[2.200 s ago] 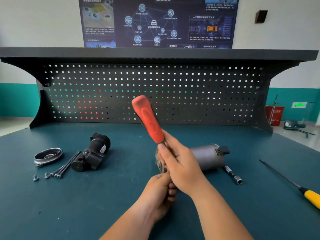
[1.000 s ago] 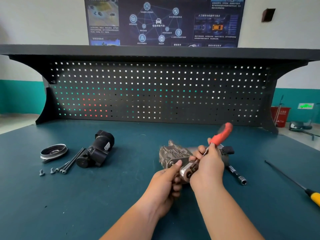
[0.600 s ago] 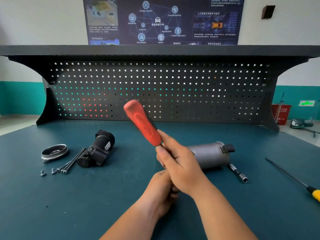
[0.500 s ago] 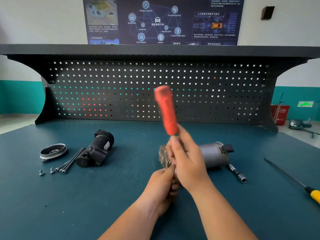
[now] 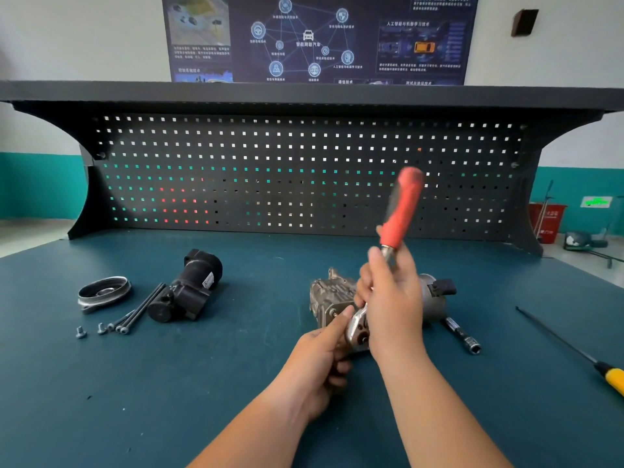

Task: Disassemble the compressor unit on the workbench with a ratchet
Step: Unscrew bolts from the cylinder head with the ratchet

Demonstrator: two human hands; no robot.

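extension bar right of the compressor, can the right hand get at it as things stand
Probably yes: the extension bar lies uncovered beside the right hand, though that hand grips the ratchet.

1. This is a mechanical workshop, likely for vehicle training: a broad table (image 5: 169, 400) covered in dark green matting carries the work.
2. A black pegboard (image 5: 304, 170) rises behind it under a dark shelf (image 5: 304, 92).
3. Hand tools are in sight: a red-handled ratchet (image 5: 401, 207), a yellow-handled screwdriver (image 5: 613, 378) and an extension bar (image 5: 461, 334).
4. Stripped parts sit on the mat: a metal compressor unit (image 5: 332, 297), a black motor housing (image 5: 189, 288), a pulley ring (image 5: 103, 292) and long bolts (image 5: 138, 310).
5. A wall poster (image 5: 317, 38) shows a car inside a network diagram.
6. Plain walls carry a teal band (image 5: 33, 184), and a red bin (image 5: 547, 221) stands on the floor.
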